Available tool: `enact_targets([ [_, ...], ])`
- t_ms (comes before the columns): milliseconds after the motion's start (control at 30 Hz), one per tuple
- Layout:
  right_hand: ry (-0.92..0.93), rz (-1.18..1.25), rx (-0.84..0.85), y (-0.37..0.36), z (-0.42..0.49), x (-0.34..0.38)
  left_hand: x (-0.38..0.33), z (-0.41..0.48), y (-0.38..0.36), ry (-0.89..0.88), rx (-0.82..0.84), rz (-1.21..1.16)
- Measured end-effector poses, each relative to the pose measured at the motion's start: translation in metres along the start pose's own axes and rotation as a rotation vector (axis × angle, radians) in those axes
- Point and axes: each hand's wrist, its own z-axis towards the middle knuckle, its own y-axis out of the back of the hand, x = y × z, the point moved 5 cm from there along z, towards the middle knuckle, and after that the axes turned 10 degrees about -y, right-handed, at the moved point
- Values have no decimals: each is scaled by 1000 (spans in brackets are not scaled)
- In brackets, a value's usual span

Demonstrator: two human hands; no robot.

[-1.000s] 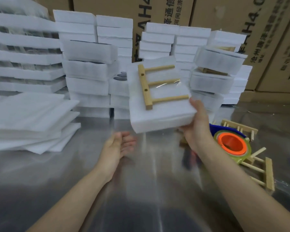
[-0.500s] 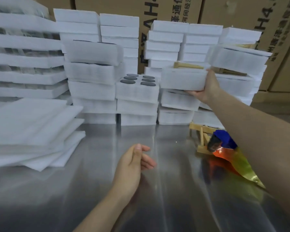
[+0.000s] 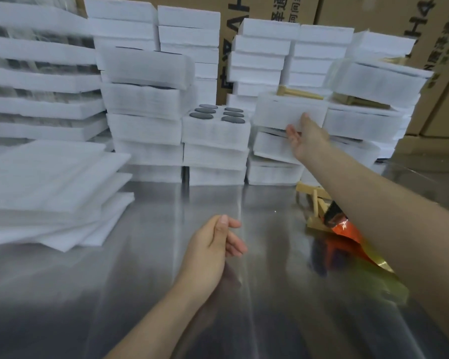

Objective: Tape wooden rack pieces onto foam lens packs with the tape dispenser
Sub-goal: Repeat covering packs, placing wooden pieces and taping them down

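Foam lens pack (image 3: 283, 112) with a wooden rack piece (image 3: 300, 94) lying on its top sits on a stack of similar white packs at the back of the surface (image 3: 166, 294), right of centre and in front of the cardboard boxes (image 3: 438, 35). The right grip (image 3: 306, 137) is stretched out to it and released: the thumb points up against the pack's front face and the straight fingers lie along its lower edge, touching but not curled round it. The left grip (image 3: 213, 250) hovers low over the middle of the shiny metal surface, fingers loosely bent, grasping nothing. Under the right forearm lies the tape dispenser (image 3: 341, 229), orange and dark, blurred and largely hidden by the arm. Just behind it, more wooden rack pieces (image 3: 314, 203) rest on the surface, touching the dispenser's far end as far as can be told. Left of the taped pack stands a lower stack whose top pack is uncovered, with six dark round lenses (image 3: 217, 114) seated in its foam. Taller stacks of packs (image 3: 145, 99) rise further left and behind. At the left edge a loose pile of flat foam sheets (image 3: 49, 182) lies fanned out, well apart from both grips.
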Motion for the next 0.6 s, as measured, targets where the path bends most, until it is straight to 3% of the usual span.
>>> enact_targets([
  [67,-4,-43,-24,6,9,9,0,1,0,2,3,2],
  [233,96,-471,-178,14,14,10,-1,1,-1,23,5,6],
  [300,347,-662,-272,5,0,5,-3,0,0,23,8,17],
  [333,540,-780,-208,-8,-12,-2,-4,0,0,26,8,23],
  [400,880,-1075,107,-43,-41,-28,-4,0,-1,37,8,28],
  [467,1056,-1456,406,-75,-57,-60,-4,0,-1,44,8,30],
  [533,1091,-1831,461,-96,-55,-83,-4,0,-1,41,7,26],
  [600,1106,-2053,378,-108,-48,-97,-2,1,-1,29,0,28],
])
